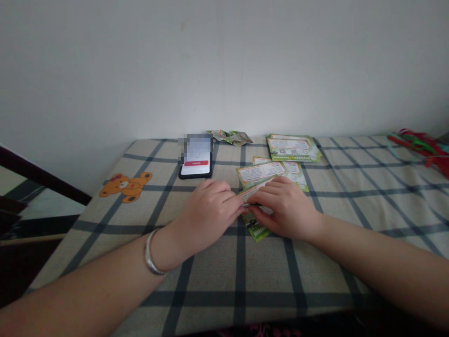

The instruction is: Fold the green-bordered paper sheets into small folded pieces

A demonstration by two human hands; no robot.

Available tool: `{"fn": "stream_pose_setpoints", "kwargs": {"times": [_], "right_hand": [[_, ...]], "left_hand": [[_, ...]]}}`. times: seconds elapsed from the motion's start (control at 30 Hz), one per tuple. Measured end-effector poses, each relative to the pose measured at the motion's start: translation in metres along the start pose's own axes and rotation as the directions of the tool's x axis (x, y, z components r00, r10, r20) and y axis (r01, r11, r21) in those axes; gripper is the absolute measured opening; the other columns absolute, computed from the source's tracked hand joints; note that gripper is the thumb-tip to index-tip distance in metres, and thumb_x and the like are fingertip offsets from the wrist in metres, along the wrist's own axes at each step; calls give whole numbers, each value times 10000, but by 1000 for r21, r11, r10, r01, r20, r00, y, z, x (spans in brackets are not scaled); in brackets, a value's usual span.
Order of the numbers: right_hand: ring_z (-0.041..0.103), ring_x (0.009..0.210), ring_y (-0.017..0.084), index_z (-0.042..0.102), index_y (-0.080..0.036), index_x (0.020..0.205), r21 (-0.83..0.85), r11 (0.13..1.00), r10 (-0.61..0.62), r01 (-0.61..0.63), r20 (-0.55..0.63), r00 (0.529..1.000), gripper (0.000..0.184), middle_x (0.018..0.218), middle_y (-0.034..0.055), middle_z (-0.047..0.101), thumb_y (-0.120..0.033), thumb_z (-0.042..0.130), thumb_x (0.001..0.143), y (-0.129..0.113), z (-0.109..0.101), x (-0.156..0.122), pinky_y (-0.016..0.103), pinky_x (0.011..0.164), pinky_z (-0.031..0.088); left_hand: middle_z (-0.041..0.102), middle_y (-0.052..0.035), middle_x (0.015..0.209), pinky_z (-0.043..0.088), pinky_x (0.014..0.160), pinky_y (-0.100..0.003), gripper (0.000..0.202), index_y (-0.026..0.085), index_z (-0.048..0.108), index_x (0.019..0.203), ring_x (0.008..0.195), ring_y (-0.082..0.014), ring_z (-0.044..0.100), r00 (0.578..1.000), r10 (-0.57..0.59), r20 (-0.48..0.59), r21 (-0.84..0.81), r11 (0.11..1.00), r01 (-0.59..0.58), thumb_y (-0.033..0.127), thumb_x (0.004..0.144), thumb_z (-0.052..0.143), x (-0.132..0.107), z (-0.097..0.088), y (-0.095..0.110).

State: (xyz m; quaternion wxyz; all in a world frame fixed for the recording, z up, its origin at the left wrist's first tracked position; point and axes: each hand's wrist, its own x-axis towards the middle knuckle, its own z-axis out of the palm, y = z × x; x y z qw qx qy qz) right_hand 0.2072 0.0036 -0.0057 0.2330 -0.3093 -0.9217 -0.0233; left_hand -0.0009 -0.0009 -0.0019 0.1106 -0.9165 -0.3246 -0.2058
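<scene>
My left hand [213, 206], with a silver bangle at the wrist, is closed, its fingertips pinched at the left side of a green-and-white printed sheet [258, 231]. On the other side, my right hand [289, 206] is closed on the same sheet, thumb below and fingers above. The fingertips of both hands meet near its middle and hide part of it, so any fold there is unclear. Just beyond my right hand lie more flat printed sheets [254, 172], overlapping one another.
A stack of similar sheets [294, 149] lies at the back right. Folded or crumpled printed pieces [238, 138] rest against the wall, beside a phone [196, 169]. A bear cutout [128, 186] lies left on the checked tablecloth [217, 276]. Red and green items [430, 152] are far right.
</scene>
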Motion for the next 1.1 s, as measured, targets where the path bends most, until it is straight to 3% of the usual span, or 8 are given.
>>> {"fn": "stream_pose_setpoints", "kwargs": {"times": [0.17, 0.3, 0.4, 0.63, 0.73, 0.87, 1.1], "right_hand": [[529, 661, 141, 588, -199, 783, -85, 995, -54, 58, 46, 998, 169, 727, -7, 638, -229, 468, 898, -1, 1, 0, 311, 700, 305], [494, 628, 146, 590, -188, 815, -153, 980, -131, 127, -17, 991, 194, 708, 4, 613, -186, 425, 915, 2, -1, -1, 312, 683, 303], [489, 629, 151, 586, -186, 786, -215, 965, -165, 153, -42, 985, 199, 692, 8, 604, -166, 431, 909, 6, -2, -2, 314, 673, 300], [564, 677, 149, 619, -188, 822, -169, 983, -83, 77, -31, 996, 187, 717, 8, 650, -243, 479, 933, 8, -2, -3, 309, 694, 343], [590, 675, 153, 656, -192, 930, -134, 988, -82, 74, -53, 995, 199, 731, 17, 677, -280, 478, 943, 8, -3, -5, 305, 666, 368], [609, 722, 164, 651, -196, 1086, -111, 992, -65, 60, -40, 997, 235, 801, 32, 699, -247, 478, 935, 10, -8, -8, 305, 668, 403], [613, 736, 190, 681, -205, 1103, -154, 987, -51, 51, 6, 999, 282, 778, 46, 690, -158, 492, 899, 16, -18, -8, 335, 673, 417]], "left_hand": [[642, -16, 698, 385, 661, -324, 225, 182, 637, 747, 727, -186, 534, 999, 45, -16, 38, 998, -44, 234, 928, 514, -1, 2, 0], [651, -15, 724, 399, 665, -324, 226, 170, 648, 807, 736, -186, 539, 993, 91, -76, 45, 995, -87, 261, 947, 495, -3, 1, -2], [655, -15, 733, 396, 660, -331, 204, 168, 654, 845, 743, -191, 553, 996, 72, -55, 76, 995, -68, 258, 946, 500, -4, -1, -5], [652, -23, 720, 368, 621, -318, 189, 174, 661, 843, 745, -186, 563, 1000, 13, 5, 139, 990, -14, 218, 937, 504, -4, -4, -10], [653, -19, 715, 373, 615, -319, 183, 177, 664, 835, 740, -192, 563, 1000, -5, 9, 115, 993, 4, 195, 927, 506, -4, -4, -11], [661, -25, 749, 399, 634, -329, 177, 173, 666, 862, 753, -205, 569, 1000, -20, 8, 85, 996, 20, 183, 923, 500, -4, -1, -14], [666, -55, 814, 435, 720, -386, 234, 162, 667, 927, 827, -237, 567, 993, -6, 117, 28, 1000, 3, 226, 959, 445, -3, -9, -15]]}}
